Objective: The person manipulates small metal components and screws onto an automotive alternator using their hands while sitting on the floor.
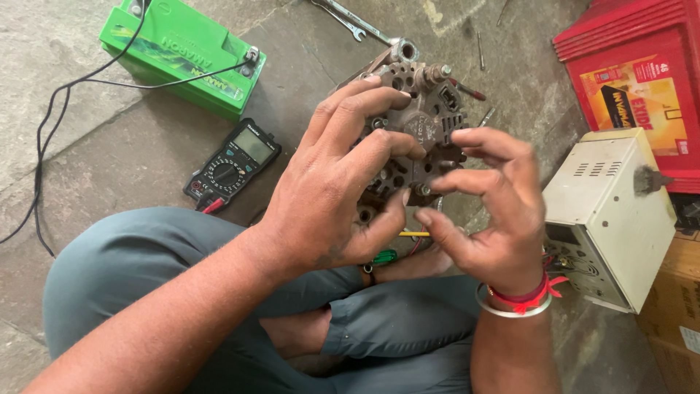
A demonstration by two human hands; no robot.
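A dirty brown alternator [426, 124] with a slotted housing is held up over my lap. My left hand [343, 182] wraps around its left side, fingers over the top and thumb under the lower edge. My right hand [488, 211] is at its right side, with thumb and fingertips pinching at a bolt [423, 191] on the lower rim. Whether the fingers hold a small part is hidden. A red thread and metal bangle [519, 303] circle my right wrist.
A green battery [182, 51] with black leads sits at the top left, a black multimeter [233, 164] below it. Spanners [354, 20] lie on the stone floor at the top. A cream metal box [609, 211] stands at right, red batteries [634, 80] behind it.
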